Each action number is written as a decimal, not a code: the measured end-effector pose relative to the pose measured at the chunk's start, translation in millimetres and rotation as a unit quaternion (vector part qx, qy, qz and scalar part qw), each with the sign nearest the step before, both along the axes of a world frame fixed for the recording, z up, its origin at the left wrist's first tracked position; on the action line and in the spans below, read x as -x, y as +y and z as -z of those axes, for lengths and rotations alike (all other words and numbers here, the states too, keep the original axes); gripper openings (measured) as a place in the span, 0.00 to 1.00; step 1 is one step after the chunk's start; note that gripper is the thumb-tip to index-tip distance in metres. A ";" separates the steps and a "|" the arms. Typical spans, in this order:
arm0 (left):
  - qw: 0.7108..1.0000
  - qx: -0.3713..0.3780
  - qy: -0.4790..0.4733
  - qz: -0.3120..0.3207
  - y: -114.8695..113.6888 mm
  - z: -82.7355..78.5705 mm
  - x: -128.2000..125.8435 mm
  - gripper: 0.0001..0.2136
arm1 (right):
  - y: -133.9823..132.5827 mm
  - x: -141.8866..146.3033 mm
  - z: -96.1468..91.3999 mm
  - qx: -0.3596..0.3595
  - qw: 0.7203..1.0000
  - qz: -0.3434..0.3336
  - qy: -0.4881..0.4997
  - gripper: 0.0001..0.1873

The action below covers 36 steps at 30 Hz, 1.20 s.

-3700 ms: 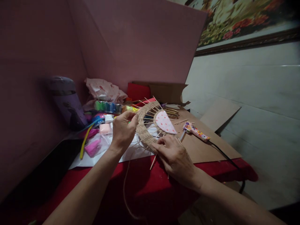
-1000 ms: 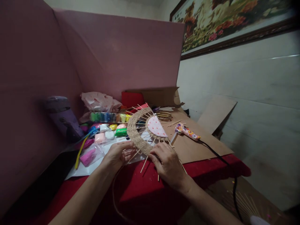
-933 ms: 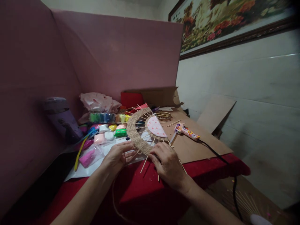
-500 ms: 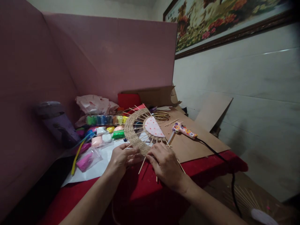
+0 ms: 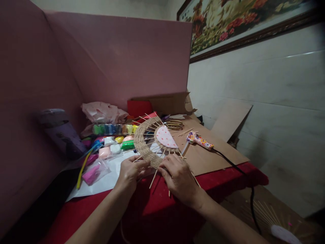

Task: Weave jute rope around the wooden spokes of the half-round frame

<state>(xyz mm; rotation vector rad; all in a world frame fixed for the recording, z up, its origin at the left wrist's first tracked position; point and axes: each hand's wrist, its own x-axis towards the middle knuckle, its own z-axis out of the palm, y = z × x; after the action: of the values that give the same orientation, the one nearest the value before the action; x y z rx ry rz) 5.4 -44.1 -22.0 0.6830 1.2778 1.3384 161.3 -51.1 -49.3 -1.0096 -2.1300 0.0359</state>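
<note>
No text can be read; dark marks [image 5: 186, 15] on the framed picture [image 5: 228, 27] are too small.

At left I log a purple cylindrical container [image 5: 62, 135], a crumpled pink bag [image 5: 104, 112] to its right and, nearer, small coloured packets [image 5: 104, 153] beside a yellow strip [image 5: 83, 170]. To my right, a floral-patterned glue gun [image 5: 200, 141] lies on brown cardboard [image 5: 201, 161]; a framed picture [image 5: 228, 25] hangs on the pale wall [image 5: 284, 81].

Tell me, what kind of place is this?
It looks like a craft corner, perhaps at home: there's a half-round woven twine piece, colourful packets and what seems a flowery glue gun.
</note>
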 end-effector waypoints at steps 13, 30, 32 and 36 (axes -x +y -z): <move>0.999 -0.026 0.007 0.024 -4.3 -0.1 4.9 0.13 | -0.4 -14.1 4.6 0.026 0.950 0.083 0.300 0.13; 0.795 -0.210 0.550 -0.147 -24.2 9.0 14.7 0.13 | -3.6 -17.8 5.9 0.049 0.863 0.127 0.487 0.17; 0.725 -0.249 0.623 -0.157 -26.7 8.9 11.8 0.13 | -3.6 -20.0 5.8 0.051 0.857 0.117 0.498 0.16; 0.714 -0.293 0.635 -0.042 -23.0 3.7 2.1 0.11 | -2.4 -31.9 6.6 0.048 0.878 0.116 0.461 0.12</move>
<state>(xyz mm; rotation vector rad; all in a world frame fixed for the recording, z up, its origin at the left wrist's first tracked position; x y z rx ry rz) 3.3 -67.1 -25.7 2.2981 1.8996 1.3114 193.2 -53.5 -56.0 -1.0148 -1.1364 0.4245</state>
